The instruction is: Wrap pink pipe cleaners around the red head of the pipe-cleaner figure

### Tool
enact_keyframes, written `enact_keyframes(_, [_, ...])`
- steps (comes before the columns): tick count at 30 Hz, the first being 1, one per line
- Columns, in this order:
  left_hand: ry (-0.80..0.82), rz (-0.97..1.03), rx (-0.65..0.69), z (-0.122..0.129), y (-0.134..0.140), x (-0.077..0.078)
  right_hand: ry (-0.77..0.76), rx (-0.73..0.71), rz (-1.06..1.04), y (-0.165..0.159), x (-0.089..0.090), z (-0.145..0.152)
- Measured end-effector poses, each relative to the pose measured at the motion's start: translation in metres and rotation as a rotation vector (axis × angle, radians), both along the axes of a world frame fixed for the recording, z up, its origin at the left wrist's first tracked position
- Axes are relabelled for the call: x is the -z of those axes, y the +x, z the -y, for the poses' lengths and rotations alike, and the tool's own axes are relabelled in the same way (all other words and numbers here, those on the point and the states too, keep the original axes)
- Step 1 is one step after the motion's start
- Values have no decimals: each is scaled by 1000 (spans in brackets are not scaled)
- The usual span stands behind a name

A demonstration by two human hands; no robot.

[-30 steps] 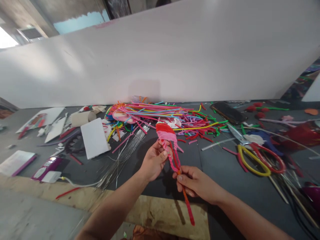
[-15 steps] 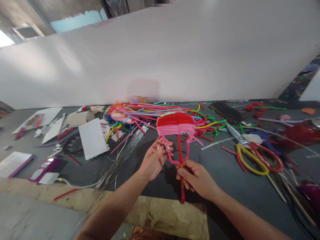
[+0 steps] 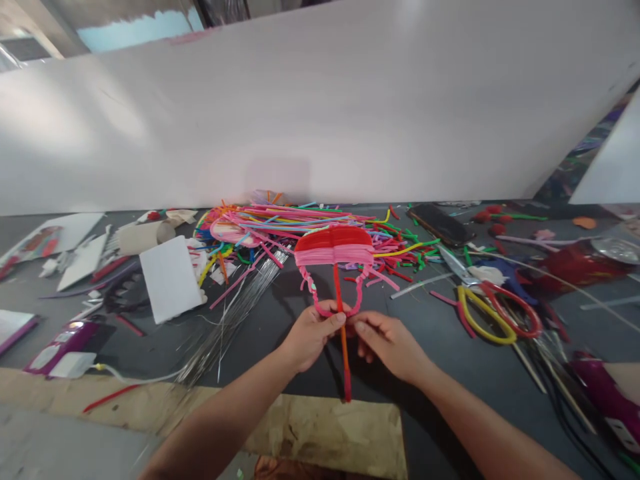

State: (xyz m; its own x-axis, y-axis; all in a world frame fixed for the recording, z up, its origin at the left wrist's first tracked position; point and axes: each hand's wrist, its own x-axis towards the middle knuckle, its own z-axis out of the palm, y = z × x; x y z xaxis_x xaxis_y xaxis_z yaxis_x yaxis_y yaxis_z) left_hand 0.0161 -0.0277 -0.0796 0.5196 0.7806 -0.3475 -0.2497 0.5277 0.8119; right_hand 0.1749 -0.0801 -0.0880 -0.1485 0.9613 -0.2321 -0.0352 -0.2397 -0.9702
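Note:
Upright above the dark table stands a pipe-cleaner craft piece [image 3: 334, 248], with a red and pink dome on top. A twisted pink pipe-cleaner loop [image 3: 359, 293] hangs below the dome, and a red-orange stem [image 3: 345, 353] runs down through it. My left hand [image 3: 313, 335] pinches the stem between thumb and fingers where it meets the bottom of the loop. Just right of the stem is my right hand [image 3: 385, 342], its fingers curled together close to the loop's lower end. Whatever those fingertips hold, if anything, is too small to tell.
Behind the piece lies a heap of coloured pipe cleaners [image 3: 300, 217]. Scissors [image 3: 487, 307] and a phone [image 3: 440, 225] are at right. Thin wires [image 3: 240, 313], a white card [image 3: 170, 280] and a purple glue gun [image 3: 63, 347] lie left. A white board [image 3: 320, 107] stands behind.
My left hand has moved from the loop's left side down to the stem and grips it. My right hand has let go of the stem and sits just right of it.

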Motion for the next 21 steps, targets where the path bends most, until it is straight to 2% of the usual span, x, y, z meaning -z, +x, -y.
enact_keyframes(4, [-64,6,17,-3,-3,-4,22,376,-130,30,-6,-13])
enact_keyframes(7, [-113,-9,57,0,-2,-5,86,519,-290,45,-11,-18])
enact_keyframes(11, [-143,-30,110,6,0,-4,64,444,-362,48,-13,-17])
enact_keyframes(17, [-164,-68,170,9,2,-2,-35,354,-460,45,-5,-17])
enact_keyframes(21, [-174,-68,183,10,3,-4,-5,298,-458,48,-1,-19])
